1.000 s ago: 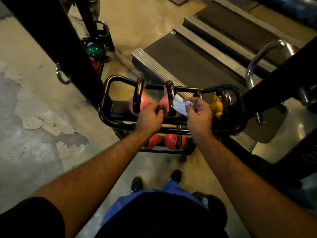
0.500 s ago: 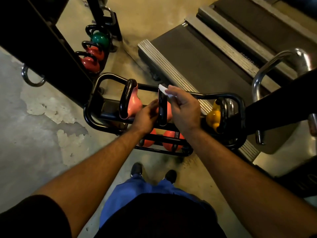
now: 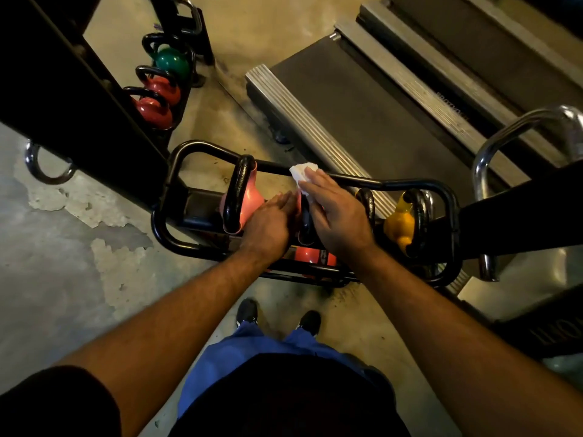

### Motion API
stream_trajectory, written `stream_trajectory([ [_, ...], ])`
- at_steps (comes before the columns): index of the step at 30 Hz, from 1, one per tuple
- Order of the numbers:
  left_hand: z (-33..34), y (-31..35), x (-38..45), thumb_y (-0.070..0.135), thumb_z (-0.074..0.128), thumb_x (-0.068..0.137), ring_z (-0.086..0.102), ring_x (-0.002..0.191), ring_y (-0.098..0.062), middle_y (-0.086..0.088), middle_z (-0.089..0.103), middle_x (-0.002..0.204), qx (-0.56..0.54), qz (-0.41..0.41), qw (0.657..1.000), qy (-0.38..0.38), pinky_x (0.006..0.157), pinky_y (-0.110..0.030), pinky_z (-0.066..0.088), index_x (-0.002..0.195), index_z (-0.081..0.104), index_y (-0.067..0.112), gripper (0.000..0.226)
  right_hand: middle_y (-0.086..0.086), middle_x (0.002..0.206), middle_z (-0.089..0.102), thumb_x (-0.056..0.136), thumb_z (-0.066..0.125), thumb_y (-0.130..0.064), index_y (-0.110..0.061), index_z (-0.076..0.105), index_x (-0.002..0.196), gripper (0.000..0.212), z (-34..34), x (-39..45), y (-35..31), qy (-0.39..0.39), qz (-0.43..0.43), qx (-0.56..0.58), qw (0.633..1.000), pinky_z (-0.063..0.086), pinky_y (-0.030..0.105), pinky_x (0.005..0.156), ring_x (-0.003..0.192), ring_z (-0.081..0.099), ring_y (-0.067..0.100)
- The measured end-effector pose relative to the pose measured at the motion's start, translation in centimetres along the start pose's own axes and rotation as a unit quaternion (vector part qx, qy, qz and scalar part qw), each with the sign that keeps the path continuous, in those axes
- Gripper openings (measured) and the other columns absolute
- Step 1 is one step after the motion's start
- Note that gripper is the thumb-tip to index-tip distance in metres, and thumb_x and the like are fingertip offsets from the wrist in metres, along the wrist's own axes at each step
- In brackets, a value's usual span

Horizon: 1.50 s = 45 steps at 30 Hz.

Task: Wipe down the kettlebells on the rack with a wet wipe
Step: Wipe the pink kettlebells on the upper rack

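Both forearms are reaching forward and down from the bottom corners of the view, converging over the top tier of the black tubular rack (image 3: 202,149); the left hand (image 3: 268,220) is lying flat, fingers straight and together, its palm pressing against the left flank of the middle pink kettlebell (image 3: 298,205), which is sitting between the two hands with its black handle showing in the gap; the right hand (image 3: 334,212) is spreading over the right side of that same kettlebell, fingers extended and only slightly bent, back of the hand facing the camera; the wet wipe (image 3: 301,173) is lying under the right fingertips, a white crumpled corner sticking out past them beside the rack's far rail; whether the thumb is pinching the wipe cannot be told, as the thumb is hidden.

A second pink kettlebell (image 3: 247,203) is standing just left of the left hand, handle upright; a yellow kettlebell (image 3: 400,225) is sitting near the rack's right end, well clear of the right hand; a red kettlebell (image 3: 310,255) is showing on the lower tier beneath the wrists; a treadmill deck (image 3: 347,105) is lying beyond the rack on the concrete floor (image 3: 63,279).
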<state>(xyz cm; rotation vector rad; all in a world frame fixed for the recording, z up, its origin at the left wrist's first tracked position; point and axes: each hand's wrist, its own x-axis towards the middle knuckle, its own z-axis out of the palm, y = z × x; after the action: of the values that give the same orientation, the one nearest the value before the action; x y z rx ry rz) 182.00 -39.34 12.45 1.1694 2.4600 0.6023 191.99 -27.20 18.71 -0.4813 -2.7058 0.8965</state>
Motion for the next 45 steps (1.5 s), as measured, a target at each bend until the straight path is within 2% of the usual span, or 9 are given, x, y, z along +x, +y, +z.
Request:
stream_trajectory([
  [6,0.4,-0.2,-0.7,0.045,0.041,0.103,0.055,0.127,-0.012,0.007,0.055,0.143,-0.286,-0.040,0.957,-0.021,0.105,-0.044,0.049,0.146,0.039,0.045,0.043,0.007,0.154,0.046,0.100,0.047,-0.013,-0.010,0.055,0.143,0.044,-0.4,-0.2,-0.4,-0.022,-0.015,0.007,1.000,0.025,0.022,0.120,0.148,0.033,0.012],
  [15,-0.2,0.5,-0.5,0.038,0.048,0.101,0.062,0.116,-0.013,0.003,0.061,0.134,-0.276,-0.050,0.960,-0.029,0.097,-0.042,0.054,0.146,0.043,0.034,0.045,0.007,0.150,0.051,0.097,0.047,-0.009,-0.009,0.060,0.138,0.043,-0.9,0.9,0.2,-0.023,-0.003,0.027,0.999,0.033,0.040,0.120,0.147,0.038,0.017],
  [21,-0.3,0.9,-0.7,0.022,0.046,0.103,0.064,0.115,-0.027,-0.008,0.070,0.111,-0.473,-0.194,0.859,-0.020,0.100,-0.039,0.050,0.124,0.065,0.014,0.029,0.008,0.151,0.051,0.099,0.045,-0.018,-0.011,0.053,0.144,0.047,-0.6,-2.6,0.2,-0.077,-0.124,-0.065,0.987,0.033,0.040,0.120,0.150,0.032,0.024],
  [25,-0.1,0.5,-0.1,0.033,0.051,0.102,0.057,0.125,-0.013,0.000,0.062,0.135,-0.360,-0.097,0.927,-0.041,0.102,-0.032,0.048,0.145,0.048,0.024,0.044,0.010,0.150,0.052,0.100,0.045,-0.014,-0.010,0.058,0.141,0.043,-1.3,1.4,1.1,-0.056,-0.046,-0.013,0.997,0.033,0.044,0.120,0.146,0.039,0.022],
  [28,-0.1,0.6,-0.1,0.033,0.053,0.101,0.055,0.126,-0.011,0.001,0.061,0.137,-0.377,-0.083,0.922,-0.024,0.103,-0.027,0.046,0.146,0.047,0.022,0.047,0.006,0.143,0.058,0.096,0.044,-0.015,-0.012,0.067,0.129,0.040,-1.9,3.6,0.1,-0.072,0.033,0.067,0.995,0.038,0.043,0.116,0.139,0.047,0.016],
  [33,0.3,-0.2,-0.8,0.021,0.053,0.102,0.060,0.121,-0.007,0.006,0.064,0.129,-0.408,-0.090,0.908,-0.040,0.093,-0.023,0.052,0.140,0.054,0.023,0.038,0.006,0.155,0.046,0.096,0.044,-0.019,-0.013,0.059,0.140,0.046,-1.7,0.2,0.4,-0.122,-0.070,0.028,0.990,0.024,0.035,0.123,0.151,0.028,0.017],
  [38,0.1,1.0,-0.4,0.030,0.057,0.098,0.054,0.131,-0.018,-0.005,0.059,0.139,-0.420,-0.097,0.902,-0.015,0.107,-0.027,0.044,0.142,0.052,0.016,0.046,0.006,0.141,0.059,0.095,0.047,-0.023,-0.012,0.069,0.128,0.041,-2.1,3.4,-0.2,-0.072,0.039,0.092,0.992,0.039,0.039,0.114,0.135,0.049,0.013],
  [42,0.2,0.3,-1.3,0.033,0.060,0.093,0.062,0.121,-0.018,-0.004,0.068,0.125,-0.460,-0.120,0.880,-0.015,0.102,-0.042,0.051,0.133,0.059,0.017,0.044,0.008,0.150,0.051,0.092,0.051,-0.030,-0.010,0.060,0.138,0.051,-1.6,-0.1,-0.2,-0.114,-0.065,0.032,0.991,0.026,0.031,0.121,0.150,0.030,0.020],
  [45,0.6,0.3,-1.0,0.021,0.056,0.099,0.064,0.116,-0.015,-0.001,0.069,0.119,-0.473,-0.123,0.872,-0.017,0.096,-0.037,0.053,0.136,0.056,0.011,0.038,0.013,0.148,0.053,0.092,0.049,-0.036,-0.005,0.060,0.137,0.056,-1.8,-0.4,0.9,-0.117,-0.127,-0.009,0.985,0.029,0.036,0.120,0.150,0.031,0.026],
])
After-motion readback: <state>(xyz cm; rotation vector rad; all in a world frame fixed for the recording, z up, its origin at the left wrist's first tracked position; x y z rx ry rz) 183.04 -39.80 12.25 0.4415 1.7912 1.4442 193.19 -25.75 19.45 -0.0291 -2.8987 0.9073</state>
